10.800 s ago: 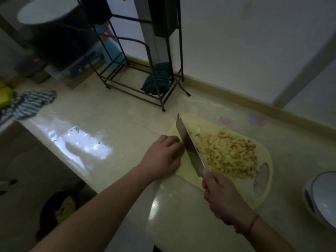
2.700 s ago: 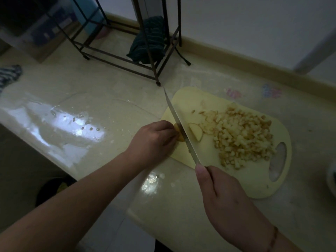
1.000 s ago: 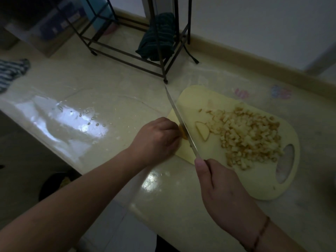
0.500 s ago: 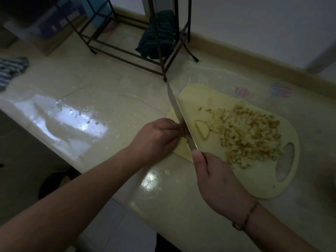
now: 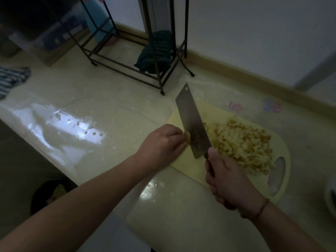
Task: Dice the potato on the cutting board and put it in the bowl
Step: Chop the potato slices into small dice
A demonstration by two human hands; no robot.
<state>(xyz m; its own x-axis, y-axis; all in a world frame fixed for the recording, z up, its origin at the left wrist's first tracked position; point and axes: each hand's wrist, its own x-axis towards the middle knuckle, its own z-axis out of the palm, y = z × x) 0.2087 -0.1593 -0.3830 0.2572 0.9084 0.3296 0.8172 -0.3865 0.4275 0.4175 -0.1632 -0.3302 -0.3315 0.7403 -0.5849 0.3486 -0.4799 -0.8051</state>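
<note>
Yellow plastic, one cutting board [image 5: 200, 171] lies on the desk [image 5: 109, 110], carrying one heap of diced potato [image 5: 241, 144]. Two hands work: the left hand [image 5: 161, 144] pinches one remaining potato piece [image 5: 187, 138]; the right hand [image 5: 229, 180] grips one cleaver [image 5: 192, 122], its blade tilted against that piece.

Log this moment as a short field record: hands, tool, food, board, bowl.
left hand: pinning a small yellow potato piece on the board
right hand: gripping the broad steel cleaver by its handle
diced potato pile: heaped right of the blade
pale yellow plastic cutting board: flat on the counter
white bowl: at right edge, mostly out of view
</note>
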